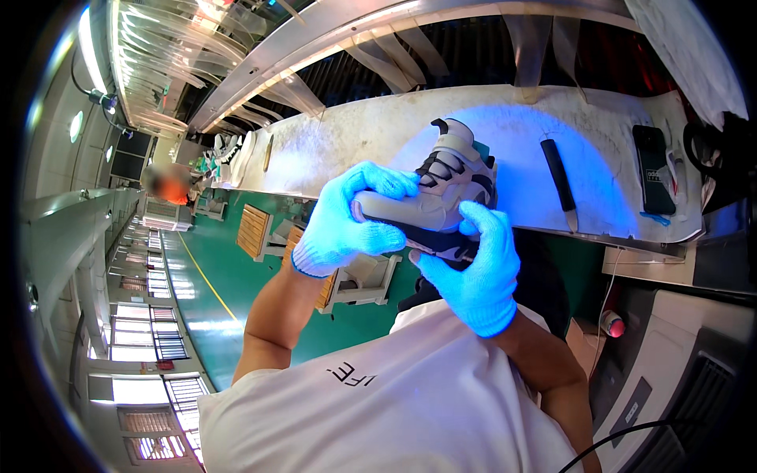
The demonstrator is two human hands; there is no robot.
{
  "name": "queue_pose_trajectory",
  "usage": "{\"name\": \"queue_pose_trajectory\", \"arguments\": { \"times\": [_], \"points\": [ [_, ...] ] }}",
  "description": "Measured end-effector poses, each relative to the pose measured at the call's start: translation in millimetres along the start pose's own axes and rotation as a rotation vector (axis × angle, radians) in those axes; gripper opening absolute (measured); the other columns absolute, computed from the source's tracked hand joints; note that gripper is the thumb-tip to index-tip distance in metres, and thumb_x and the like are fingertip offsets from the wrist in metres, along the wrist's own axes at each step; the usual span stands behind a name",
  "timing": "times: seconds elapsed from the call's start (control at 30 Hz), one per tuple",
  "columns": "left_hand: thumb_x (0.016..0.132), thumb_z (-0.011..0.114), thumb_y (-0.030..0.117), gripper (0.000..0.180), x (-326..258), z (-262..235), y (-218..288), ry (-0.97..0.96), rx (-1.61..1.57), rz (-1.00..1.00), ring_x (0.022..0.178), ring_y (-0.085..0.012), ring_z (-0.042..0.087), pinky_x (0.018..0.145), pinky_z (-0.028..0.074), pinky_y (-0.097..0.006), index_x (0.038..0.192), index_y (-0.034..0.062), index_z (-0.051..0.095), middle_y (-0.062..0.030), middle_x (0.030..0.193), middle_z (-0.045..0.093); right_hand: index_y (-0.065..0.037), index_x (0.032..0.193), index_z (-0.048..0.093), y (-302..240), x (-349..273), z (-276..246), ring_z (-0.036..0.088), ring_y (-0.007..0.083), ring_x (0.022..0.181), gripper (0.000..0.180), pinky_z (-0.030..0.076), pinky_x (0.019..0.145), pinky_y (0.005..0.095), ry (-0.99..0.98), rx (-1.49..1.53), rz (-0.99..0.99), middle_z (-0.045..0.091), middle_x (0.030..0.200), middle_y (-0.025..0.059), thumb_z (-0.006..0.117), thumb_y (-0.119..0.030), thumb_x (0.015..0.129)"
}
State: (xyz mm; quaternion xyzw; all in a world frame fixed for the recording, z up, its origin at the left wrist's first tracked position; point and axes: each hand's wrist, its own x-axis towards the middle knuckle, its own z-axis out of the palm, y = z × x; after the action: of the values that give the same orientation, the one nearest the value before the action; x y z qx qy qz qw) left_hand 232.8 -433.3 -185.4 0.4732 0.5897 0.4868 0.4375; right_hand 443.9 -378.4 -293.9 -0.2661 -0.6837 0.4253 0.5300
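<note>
Between my gloved hands is a grey and white sneaker with black laces and dark trim, tilted over the front edge of the bench. My left hand wraps round the toe end, its thumb along the sole side and its fingers over the upper. At the sole and lower side, nearer the heel, my right hand grips with thumb and fingers curled. Both gloves glow blue under the light. Part of the sole is hidden by my fingers.
On the bench lie a black-handled pointed tool, a dark phone and scissors. More shoes stand far left. A person in orange is beyond. Wooden-slat stands are on the green floor.
</note>
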Motion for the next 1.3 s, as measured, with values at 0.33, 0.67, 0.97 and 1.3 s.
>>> {"name": "queue_pose_trajectory", "arguments": {
  "times": [0.33,0.67,0.97,1.3],
  "points": [
    [0.05,0.112,0.051,0.088,15,1,12,-0.068,-0.026,-0.06,0.132,-0.0314,0.067,0.125,0.045,-0.053,0.114,0.0078,0.069,-0.0112,0.124,0.075,-0.005,0.127,0.066,-23,-8,-6,0.063,0.029,0.07,0.062,0.052,0.06,0.0396,-0.038,0.144,-0.263,0.064,0.093,0.0116,0.101,-0.011,0.076],
    [0.051,0.113,0.049,0.086,28,-15,-1,-0.085,-0.089,-0.044,0.129,-0.0312,0.068,0.129,0.04,-0.056,0.114,0.0097,0.069,-0.0092,0.122,0.075,-0.005,0.138,0.061,10,12,2,0.069,0.0238,0.081,0.073,0.06,0.071,0.0377,-0.081,0.13,-0.037,0.065,0.102,0.0124,0.102,-0.013,0.078],
    [0.06,0.108,0.021,0.067,27,-19,-5,-0.083,-0.124,-0.05,0.132,-0.0327,0.067,0.129,0.04,-0.056,0.114,0.0106,0.069,-0.0102,0.123,0.075,-0.005,0.14,0.06,14,16,4,0.068,0.0225,0.083,0.078,0.06,0.073,0.0376,-0.096,0.088,0.006,0.065,0.102,0.0114,0.104,-0.016,0.075],
    [0.065,0.103,0.015,0.058,25,-18,-1,-0.066,-0.089,-0.062,0.138,-0.0338,0.065,0.126,0.044,-0.054,0.112,0.0106,0.069,-0.0107,0.123,0.076,-0.004,0.136,0.062,14,14,8,0.068,0.0267,0.078,0.076,0.056,0.064,0.0405,-0.03,0.105,-0.242,0.065,0.099,0.0132,0.105,-0.016,0.074]
  ]
}}
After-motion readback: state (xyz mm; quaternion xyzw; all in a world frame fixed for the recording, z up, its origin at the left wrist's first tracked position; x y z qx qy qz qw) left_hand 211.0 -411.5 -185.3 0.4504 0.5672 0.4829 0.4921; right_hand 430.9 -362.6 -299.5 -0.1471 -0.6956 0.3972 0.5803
